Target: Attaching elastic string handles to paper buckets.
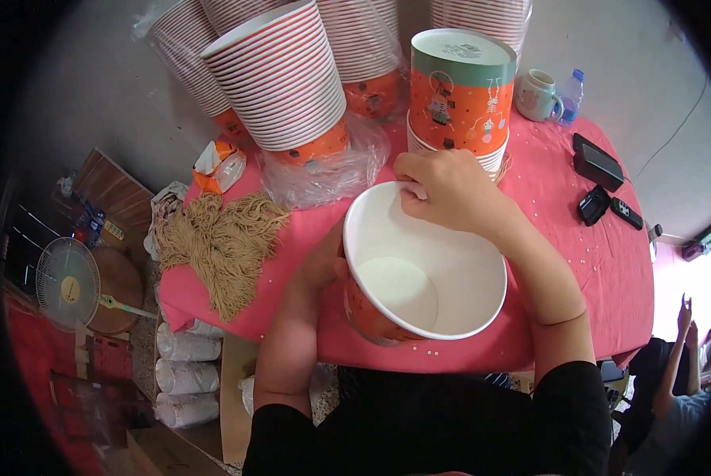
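Note:
A large paper bucket (470, 293), white inside and orange outside, tilts in front of me with its mouth toward me. My left hand (324, 258) holds it by the left side; most of its fingers are hidden behind the wall. At the far rim my right hand (455, 190) is closed, its fingers bent over the edge and pinching it. Whether something small is also in that pinch cannot be seen. Just behind stands an upside-down orange bucket with a green band (463, 95), on top of nested ones. A bundle of tan cords (224, 246) lies to the left.
Tall stacks of nested buckets (280, 79) fill the back of the pink-covered table (562, 278), with crumpled clear plastic (332, 170) around them. A mug (536, 95), water bottle (572, 95) and black case (597, 163) stand right. A fan (68, 284) is left; another person's arm (673, 357) shows right.

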`<state>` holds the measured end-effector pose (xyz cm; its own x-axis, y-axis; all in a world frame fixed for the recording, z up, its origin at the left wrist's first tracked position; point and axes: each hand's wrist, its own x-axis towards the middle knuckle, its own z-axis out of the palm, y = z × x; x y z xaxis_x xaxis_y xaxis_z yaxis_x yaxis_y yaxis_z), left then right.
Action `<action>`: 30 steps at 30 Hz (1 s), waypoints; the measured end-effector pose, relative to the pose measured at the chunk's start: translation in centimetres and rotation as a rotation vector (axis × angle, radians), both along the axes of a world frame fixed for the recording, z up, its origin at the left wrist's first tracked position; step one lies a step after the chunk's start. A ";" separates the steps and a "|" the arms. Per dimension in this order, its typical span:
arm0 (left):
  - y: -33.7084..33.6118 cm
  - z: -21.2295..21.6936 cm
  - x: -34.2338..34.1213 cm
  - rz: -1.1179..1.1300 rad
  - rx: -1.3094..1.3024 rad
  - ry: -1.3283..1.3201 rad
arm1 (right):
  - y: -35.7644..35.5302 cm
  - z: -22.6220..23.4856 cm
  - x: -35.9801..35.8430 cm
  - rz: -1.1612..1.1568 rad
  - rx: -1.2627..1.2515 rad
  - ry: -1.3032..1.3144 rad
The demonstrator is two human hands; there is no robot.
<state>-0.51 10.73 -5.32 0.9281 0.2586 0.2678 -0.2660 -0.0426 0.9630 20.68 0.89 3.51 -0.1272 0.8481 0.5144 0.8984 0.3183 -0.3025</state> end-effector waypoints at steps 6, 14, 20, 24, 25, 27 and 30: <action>-1.1 1.0 -0.2 0.065 -0.096 0.062 | 0.3 -0.7 0.0 0.034 0.024 -0.036; -0.3 0.5 -0.3 0.032 -0.102 0.053 | 0.6 0.0 1.2 0.250 -0.326 0.328; -0.3 -1.4 -0.6 0.076 -0.214 0.119 | 0.6 -0.1 1.3 0.222 -0.361 0.339; 0.4 -2.2 -0.5 0.096 -0.216 0.133 | 0.8 -0.4 1.2 0.186 -0.228 0.172; 0.6 -2.5 -0.5 0.093 -0.185 0.109 | 0.9 -0.4 1.2 0.187 -0.228 0.172; 0.9 -2.8 -0.8 0.089 -0.154 0.085 | 0.9 -0.3 1.2 0.123 -0.221 0.061; 0.8 -2.6 -1.1 0.100 -0.217 0.040 | 0.9 -0.2 2.5 0.188 -0.247 0.117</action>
<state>-1.60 11.49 -7.94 0.9035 0.3977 0.1596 -0.2327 0.1426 0.9620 23.14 1.79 3.31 -0.2455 0.9162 0.3166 0.7852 0.3795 -0.4893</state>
